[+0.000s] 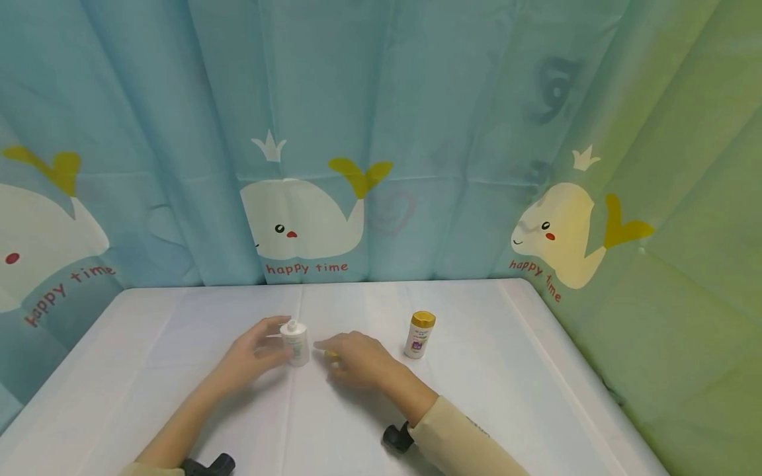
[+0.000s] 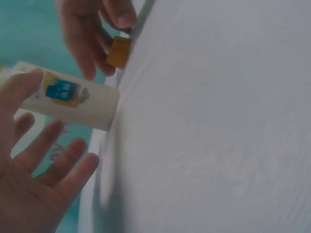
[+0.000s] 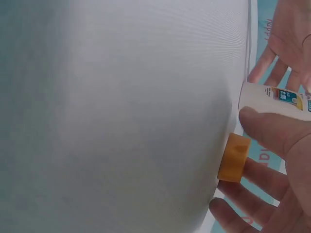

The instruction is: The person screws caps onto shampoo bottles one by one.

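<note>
Bottles number two: uncapped bottle (image 1: 300, 349) amid the relaxed, unclenched left hand (image 1: 253, 352); capped bottle (image 1: 419, 339) apart. One loose cap (image 3: 234, 158) sits partly hidden by the slack right hand (image 1: 359, 360).

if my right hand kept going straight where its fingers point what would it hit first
Most likely the white bottle, just ahead of the right hand in the head view. The yellow cap is already close beside that hand, and depth is unclear, so it might be brushed first.
</note>
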`<state>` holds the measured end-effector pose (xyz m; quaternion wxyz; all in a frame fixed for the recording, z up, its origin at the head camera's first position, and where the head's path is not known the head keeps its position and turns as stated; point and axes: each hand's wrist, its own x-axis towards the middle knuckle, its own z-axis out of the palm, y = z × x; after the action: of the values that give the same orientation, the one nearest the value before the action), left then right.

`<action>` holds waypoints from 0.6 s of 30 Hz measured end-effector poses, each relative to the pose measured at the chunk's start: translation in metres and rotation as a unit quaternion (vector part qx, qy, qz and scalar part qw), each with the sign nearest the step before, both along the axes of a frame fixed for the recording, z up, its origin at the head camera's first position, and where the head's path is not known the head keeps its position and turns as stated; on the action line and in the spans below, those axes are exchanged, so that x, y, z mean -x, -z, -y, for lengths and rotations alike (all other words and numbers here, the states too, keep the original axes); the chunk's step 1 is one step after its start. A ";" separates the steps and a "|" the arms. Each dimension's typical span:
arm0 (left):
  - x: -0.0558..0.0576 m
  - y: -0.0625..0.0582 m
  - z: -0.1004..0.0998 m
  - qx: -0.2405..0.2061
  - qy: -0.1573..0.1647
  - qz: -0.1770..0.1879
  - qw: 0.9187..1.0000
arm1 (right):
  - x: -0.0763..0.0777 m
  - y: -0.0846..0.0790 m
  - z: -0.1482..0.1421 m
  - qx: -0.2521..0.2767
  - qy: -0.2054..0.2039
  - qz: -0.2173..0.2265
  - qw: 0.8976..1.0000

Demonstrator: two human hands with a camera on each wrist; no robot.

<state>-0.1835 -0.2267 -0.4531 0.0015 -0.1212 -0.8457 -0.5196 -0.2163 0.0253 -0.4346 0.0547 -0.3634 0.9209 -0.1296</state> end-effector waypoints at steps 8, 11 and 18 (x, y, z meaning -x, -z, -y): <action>0.000 0.004 -0.003 -0.021 0.004 0.003 1.000 | -0.001 0.000 0.000 -0.006 -0.001 -0.019 1.000; 0.000 0.004 -0.005 -0.015 -0.001 0.006 1.000 | -0.001 0.000 -0.001 0.007 0.003 -0.023 1.000; 0.001 0.004 -0.010 -0.012 -0.012 0.001 1.000 | 0.001 0.001 -0.007 0.035 -0.006 -0.037 0.999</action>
<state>-0.1840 -0.2167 -0.4573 0.0088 -0.1107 -0.8407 -0.5299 -0.2173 0.0326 -0.4356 0.0083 -0.3750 0.9151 -0.1482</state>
